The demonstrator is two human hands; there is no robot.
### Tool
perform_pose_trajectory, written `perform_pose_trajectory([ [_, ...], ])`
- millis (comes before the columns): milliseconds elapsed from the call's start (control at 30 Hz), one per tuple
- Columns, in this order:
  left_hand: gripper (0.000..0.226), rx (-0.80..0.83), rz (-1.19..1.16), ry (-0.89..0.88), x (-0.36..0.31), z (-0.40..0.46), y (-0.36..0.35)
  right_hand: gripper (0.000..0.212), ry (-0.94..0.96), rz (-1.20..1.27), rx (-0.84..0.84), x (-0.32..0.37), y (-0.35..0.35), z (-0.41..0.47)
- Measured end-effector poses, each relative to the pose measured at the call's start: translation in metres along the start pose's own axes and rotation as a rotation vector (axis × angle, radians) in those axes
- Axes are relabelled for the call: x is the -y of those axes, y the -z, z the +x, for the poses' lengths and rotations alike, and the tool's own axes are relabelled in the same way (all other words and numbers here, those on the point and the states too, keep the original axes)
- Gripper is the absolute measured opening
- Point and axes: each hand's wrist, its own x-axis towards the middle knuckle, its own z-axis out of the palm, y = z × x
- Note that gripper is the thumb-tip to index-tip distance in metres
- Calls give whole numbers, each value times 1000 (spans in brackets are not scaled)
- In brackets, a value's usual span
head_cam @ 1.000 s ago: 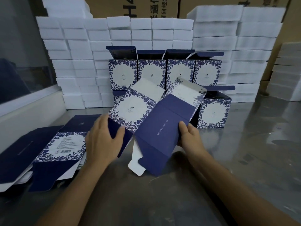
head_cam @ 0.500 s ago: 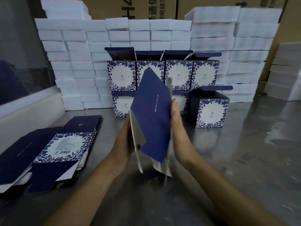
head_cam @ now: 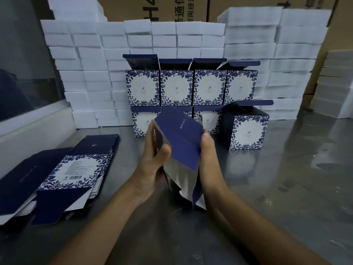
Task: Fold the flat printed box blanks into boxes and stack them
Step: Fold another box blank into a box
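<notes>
Two bare hands hold one box blank up over the steel table, mid-frame, partly popped open. Left hand grips its left side, thumb curled onto the near face, fingers behind the panel. Right hand presses along the right edge, thumb on the navy panel; its other fingers are hidden behind the card, so exact finger wrap cannot be told, but it clearly grips the blank. Navy outer face tilted toward camera, grey-white inner side showing below, bottom flaps hanging loose and unfolded just above the table.

Stack of flat blanks lies on the table to the left, well apart from the hands, top one showing a floral panel with barcode and navy flaps splayed out.

Folded boxes sit behind the held blank in two rows: four on top, lids open and standing up, lower row partly hidden by the blank. One more folded box stands on the table at right of the lower row, lid open, floral front facing camera.

White foam blocks are stacked in a wall behind the boxes, more at far right. Brown cartons with printed characters at the very back. Window pane along the left edge.
</notes>
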Motion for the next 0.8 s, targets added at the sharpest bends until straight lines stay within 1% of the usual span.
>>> perform_pose_trajectory([
  [33,133,-66,70,-19,-3,-1,-1,83,-35,0,-20,-1,2,1],
  [67,121,-129,192,-79,-1,2,2,82,-64,4,-30,-2,4,1],
  [133,87,-249,427,-140,0,3,8,76,-111,53,-19,-4,7,1],
  [167,72,-296,511,-159,2,3,13,75,-137,78,-6,-3,8,0],
  [233,56,-333,609,-167,5,5,19,80,-157,93,5,1,12,1],
  [267,53,-342,616,-167,6,6,21,84,-136,81,19,4,13,0],
  [333,49,-347,652,-184,7,6,25,90,-71,39,110,9,15,-5],
  [400,47,-347,748,-228,9,6,26,108,-17,18,221,12,14,-11],
  [433,47,-368,760,-244,9,6,27,111,38,-28,276,11,14,-11],
  [467,46,-405,739,-249,9,5,28,111,103,-95,340,11,13,-12],
  [500,45,-450,694,-243,8,5,29,116,144,-166,393,9,11,-12],
  [567,50,-508,583,-246,4,7,31,127,180,-296,439,6,11,-13],
  [600,53,-529,540,-251,1,8,33,122,181,-335,452,4,12,-12],
  [667,54,-557,480,-273,-4,9,36,102,114,-394,424,4,16,-9],
  [733,51,-572,460,-279,-6,7,38,68,31,-448,350,9,24,-3],
  [800,48,-574,502,-248,-7,4,37,26,13,-470,293,11,33,5],
])
